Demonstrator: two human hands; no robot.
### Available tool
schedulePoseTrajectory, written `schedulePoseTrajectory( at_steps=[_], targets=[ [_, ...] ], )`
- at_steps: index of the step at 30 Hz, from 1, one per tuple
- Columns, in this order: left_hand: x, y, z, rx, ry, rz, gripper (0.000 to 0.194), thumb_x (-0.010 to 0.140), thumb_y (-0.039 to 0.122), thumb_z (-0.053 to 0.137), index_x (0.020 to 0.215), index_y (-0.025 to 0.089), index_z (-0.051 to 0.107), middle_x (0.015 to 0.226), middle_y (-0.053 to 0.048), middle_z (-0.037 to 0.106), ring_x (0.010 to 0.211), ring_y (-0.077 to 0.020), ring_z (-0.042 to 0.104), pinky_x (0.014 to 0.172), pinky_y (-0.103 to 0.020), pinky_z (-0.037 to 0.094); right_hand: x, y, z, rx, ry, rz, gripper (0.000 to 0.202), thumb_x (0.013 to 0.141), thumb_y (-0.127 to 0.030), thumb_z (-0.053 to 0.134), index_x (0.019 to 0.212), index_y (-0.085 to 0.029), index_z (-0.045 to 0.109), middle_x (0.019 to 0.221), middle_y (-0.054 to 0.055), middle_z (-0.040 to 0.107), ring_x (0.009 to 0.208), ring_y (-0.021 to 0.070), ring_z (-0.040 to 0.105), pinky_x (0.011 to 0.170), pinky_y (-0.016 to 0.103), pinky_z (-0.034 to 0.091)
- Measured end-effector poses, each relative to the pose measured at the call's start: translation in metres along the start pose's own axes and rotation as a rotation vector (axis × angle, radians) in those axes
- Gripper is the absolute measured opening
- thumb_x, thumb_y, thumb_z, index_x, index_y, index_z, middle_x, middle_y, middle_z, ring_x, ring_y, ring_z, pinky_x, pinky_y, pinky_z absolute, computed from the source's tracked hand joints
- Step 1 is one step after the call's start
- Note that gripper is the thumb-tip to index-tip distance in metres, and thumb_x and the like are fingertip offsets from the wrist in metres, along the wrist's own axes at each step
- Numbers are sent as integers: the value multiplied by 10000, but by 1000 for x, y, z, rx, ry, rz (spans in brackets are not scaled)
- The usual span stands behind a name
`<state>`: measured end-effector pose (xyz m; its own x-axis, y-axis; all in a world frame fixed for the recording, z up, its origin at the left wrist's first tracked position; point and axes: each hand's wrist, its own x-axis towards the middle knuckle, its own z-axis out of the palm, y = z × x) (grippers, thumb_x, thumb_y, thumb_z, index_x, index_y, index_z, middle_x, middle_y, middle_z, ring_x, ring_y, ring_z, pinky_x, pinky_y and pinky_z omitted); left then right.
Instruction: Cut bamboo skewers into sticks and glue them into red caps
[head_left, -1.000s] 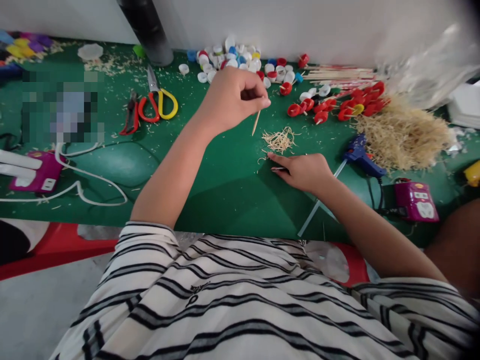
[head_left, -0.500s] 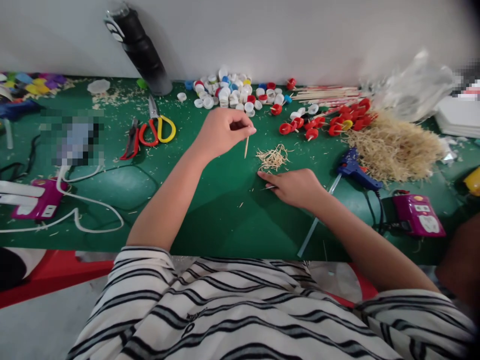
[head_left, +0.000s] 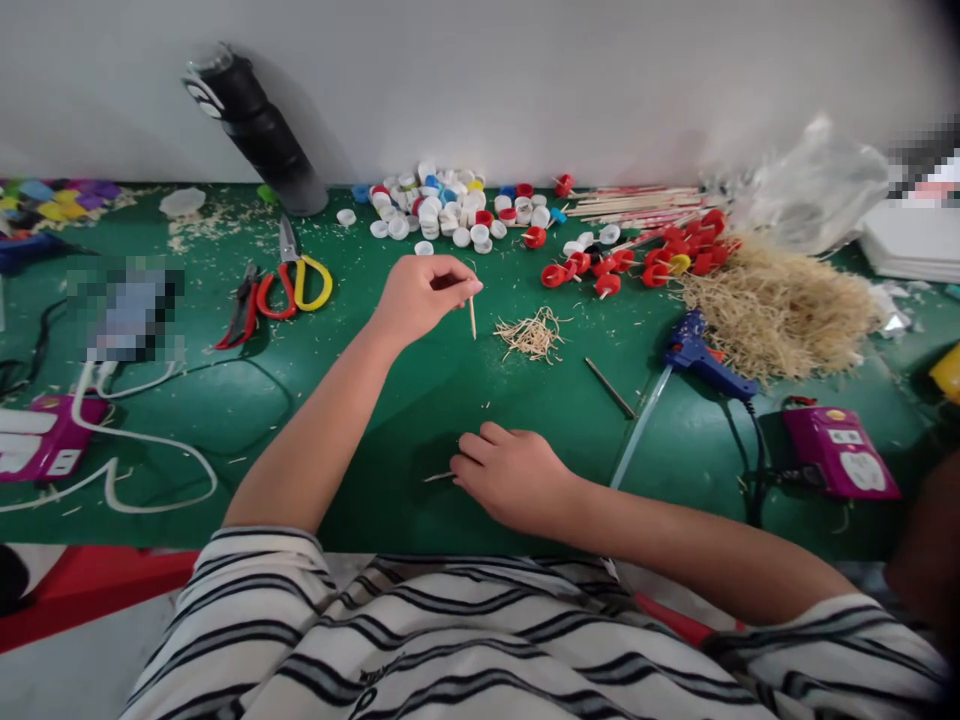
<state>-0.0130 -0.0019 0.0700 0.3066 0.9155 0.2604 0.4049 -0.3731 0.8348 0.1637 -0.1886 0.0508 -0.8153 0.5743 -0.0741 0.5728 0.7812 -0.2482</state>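
Observation:
Between thumb and fingers of my left hand (head_left: 427,298) is a short thin wooden stick (head_left: 473,318), its lower end pointing down above the green table. My right hand (head_left: 514,475) rests low, near the table's front edge, palm down with the fingers curled. From under its fingertips sticks out a thin, pale, metallic-looking tip (head_left: 439,477); the rest is hidden, so its kind is unclear. A small heap of dry straw-like fibres (head_left: 532,335) lies just right of the stick. A slim dark metal rod (head_left: 610,388) lies to the right of the heap.
Bottle caps (head_left: 442,205) and red caps on sticks (head_left: 652,255) lie along the back. Scissors (head_left: 289,275), red-handled cutters (head_left: 241,312) and a black bottle (head_left: 262,140) stand or lie left. A blue glue gun (head_left: 697,350), fibre pile (head_left: 780,310) and purple power block (head_left: 840,450) are right.
My right hand has drawn back from the fibre heap, toward me and to the left, with the thin tip still showing. The metal rod now shows. My left hand keeps its pinch on the stick.

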Motion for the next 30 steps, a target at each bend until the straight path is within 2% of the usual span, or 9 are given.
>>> schedulePoseTrajectory(
  at_steps=[3, 5, 11, 14, 17, 20, 25, 27, 30],
  targets=[
    [0, 0, 3, -11, -8, -6, 119, 868, 347, 762, 819, 245, 800, 731, -17, 759, 666, -148, 671, 668, -306, 553, 4, 9, 3, -22, 70, -27, 295, 1118, -249, 471, 1067, -181, 753, 969, 71, 749, 880, 211, 584, 883, 403, 362],
    [-1, 1, 6, 9, -25, -7, 121, 867, 351, 767, 817, 248, 805, 719, -13, 756, 664, -151, 664, 659, -305, 533, 6, 20, 2, -6, 93, 17, 296, 1120, -294, 498, 1094, -182, 771, 974, 62, 760, 883, 209, 589, 924, 413, 330],
    [-3, 4, 17, 141, -56, 59, 105, 883, 322, 767, 843, 251, 833, 878, -19, 822, 788, -160, 693, 767, -307, 542, 2, 71, -11, -5, 156, 408, 301, 1110, -326, 533, 1064, -203, 804, 1000, 60, 801, 923, 220, 653, 914, 411, 289],
    [-2, 3, 23, 112, -49, 51, 120, 895, 327, 765, 853, 239, 835, 904, -25, 829, 773, -151, 685, 756, -302, 534, -9, 98, -17, -29, 235, 628, 263, 1082, -309, 566, 1018, -213, 802, 1031, 58, 817, 941, 229, 681, 918, 404, 302],
    [-2, -1, 27, 84, -30, 43, 154, 898, 348, 765, 866, 216, 837, 909, -36, 832, 761, -146, 682, 724, -289, 531, -20, 114, -17, -62, 282, 740, 218, 1044, -285, 606, 956, -211, 791, 988, 54, 816, 897, 232, 679, 908, 402, 330],
    [-3, -4, 28, 67, -14, 52, 184, 907, 365, 761, 889, 204, 848, 927, -42, 841, 777, -142, 700, 725, -275, 543, -26, 117, -14, -43, 380, 732, 155, 1014, -281, 660, 976, -211, 792, 982, 53, 815, 883, 241, 679, 875, 389, 387],
    [-5, -4, 28, -12, -25, 35, 207, 925, 390, 767, 936, 214, 876, 927, -41, 850, 727, -125, 704, 695, -264, 559, -29, 111, -9, 59, 606, 538, 176, 1039, -260, 613, 1058, -192, 775, 1161, 80, 829, 1024, 259, 715, 825, 352, 498],
    [-6, -4, 29, -60, -45, 21, 221, 927, 398, 774, 962, 209, 882, 919, -46, 848, 700, -115, 698, 683, -258, 570, -29, 109, -9, 87, 625, 474, 206, 1051, -246, 568, 1093, -185, 760, 1133, 86, 835, 994, 239, 740, 809, 338, 517],
    [-7, -4, 32, -117, -97, -1, 242, 935, 392, 767, 1033, 206, 887, 935, -54, 847, 695, -107, 701, 691, -251, 595, -30, 105, -8, 87, 588, 437, 232, 1045, -245, 529, 1119, -181, 739, 971, 62, 830, 805, 196, 744, 682, 311, 482]
  ],
)
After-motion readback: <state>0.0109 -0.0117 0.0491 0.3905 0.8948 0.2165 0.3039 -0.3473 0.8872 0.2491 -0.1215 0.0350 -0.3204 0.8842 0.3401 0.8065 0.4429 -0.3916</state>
